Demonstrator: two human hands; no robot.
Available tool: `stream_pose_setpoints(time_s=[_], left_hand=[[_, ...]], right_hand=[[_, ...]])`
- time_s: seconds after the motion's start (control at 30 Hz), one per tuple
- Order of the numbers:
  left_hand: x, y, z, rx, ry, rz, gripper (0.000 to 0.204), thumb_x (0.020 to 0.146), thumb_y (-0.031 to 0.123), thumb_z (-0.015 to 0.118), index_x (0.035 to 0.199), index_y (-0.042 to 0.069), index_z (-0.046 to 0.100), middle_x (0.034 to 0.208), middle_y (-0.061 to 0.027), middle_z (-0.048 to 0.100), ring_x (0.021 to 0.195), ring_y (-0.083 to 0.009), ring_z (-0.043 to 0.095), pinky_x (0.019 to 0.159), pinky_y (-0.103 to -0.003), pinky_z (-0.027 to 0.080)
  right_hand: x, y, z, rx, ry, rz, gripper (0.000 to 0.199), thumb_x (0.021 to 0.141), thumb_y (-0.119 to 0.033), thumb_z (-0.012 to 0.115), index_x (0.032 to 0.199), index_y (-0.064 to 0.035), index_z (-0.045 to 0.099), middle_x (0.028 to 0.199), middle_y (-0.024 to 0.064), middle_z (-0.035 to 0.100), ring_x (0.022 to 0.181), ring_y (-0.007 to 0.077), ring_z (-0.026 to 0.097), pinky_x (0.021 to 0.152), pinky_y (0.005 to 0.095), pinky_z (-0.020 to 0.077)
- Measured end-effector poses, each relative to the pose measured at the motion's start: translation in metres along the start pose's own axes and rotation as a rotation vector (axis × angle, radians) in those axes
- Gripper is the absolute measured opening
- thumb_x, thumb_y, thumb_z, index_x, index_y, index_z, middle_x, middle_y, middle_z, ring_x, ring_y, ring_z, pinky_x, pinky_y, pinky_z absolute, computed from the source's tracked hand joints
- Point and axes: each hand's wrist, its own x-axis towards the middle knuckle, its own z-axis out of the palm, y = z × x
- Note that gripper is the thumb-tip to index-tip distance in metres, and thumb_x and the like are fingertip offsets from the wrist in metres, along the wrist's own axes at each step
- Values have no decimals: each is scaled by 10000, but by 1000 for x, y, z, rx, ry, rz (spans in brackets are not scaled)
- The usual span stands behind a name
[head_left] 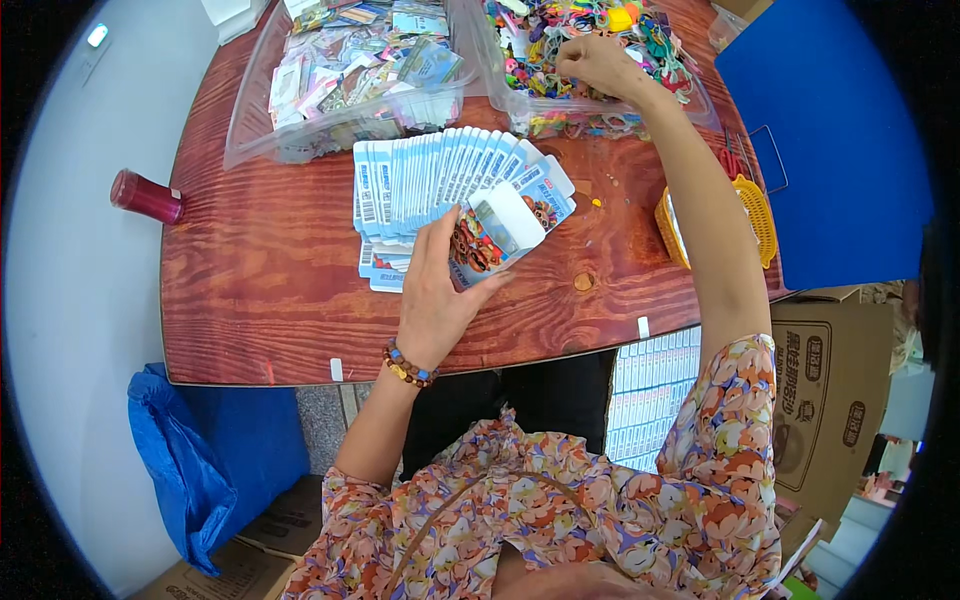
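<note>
My left hand [436,305] is closed round a small light-blue carton [482,243] with a colourful picture and a raised white flap, tilted just above the table. Under and behind it lies a fanned row of flat light-blue cartons [405,185]. My right hand [603,68] reaches over the right clear plastic bin [545,106], its fingers drawn together among many-coloured cords and small pieces [520,75]. Whatever those fingers pinch is too small to make out. In the left clear plastic bin [245,140] is a heap of small printed cards or packets [345,75].
On the reddish wooden table [260,300], a red cylindrical container [148,197] lies near the left edge. A yellow basket [758,225] and red-handled scissors [732,163] are beside my right arm. Rows of cartons [650,400] stand below the front edge. A blue panel [830,150] is at right.
</note>
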Motion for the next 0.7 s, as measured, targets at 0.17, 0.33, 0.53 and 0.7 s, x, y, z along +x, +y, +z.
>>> stream_pose_setpoints(time_s=[0.17,0.33,0.53,0.7], left_hand=[[4,2,4,28,7,22,831,713,213,872,1388,2,433,1197,-181,546,1089,-335,580,912,-406,496],[8,-2,7,-91,24,-65,811,722,211,864,1375,-14,437,1187,-180,551,1087,-327,582,917,-402,489],[6,-10,4,-56,70,-69,808,700,229,871,1351,-7,455,1195,-180,549,1085,-330,579,918,-404,493],[10,-8,3,218,164,30,794,684,254,876,1328,12,478,1176,-169,554,1068,-336,574,894,-413,503]], right_hand=[[7,-24,9,-104,-93,40,241,844,-281,653,1005,-105,690,853,61,724,732,216,700,686,365,532],[28,-22,33,-424,-115,6,292,790,-278,714,1015,-99,660,948,106,718,893,300,690,751,432,532],[20,-3,24,-195,-92,20,277,819,-221,672,1051,-71,681,921,114,706,850,253,683,739,395,524],[4,-16,9,-43,5,21,256,892,-174,605,1107,-64,691,909,72,701,823,157,654,702,336,516]])
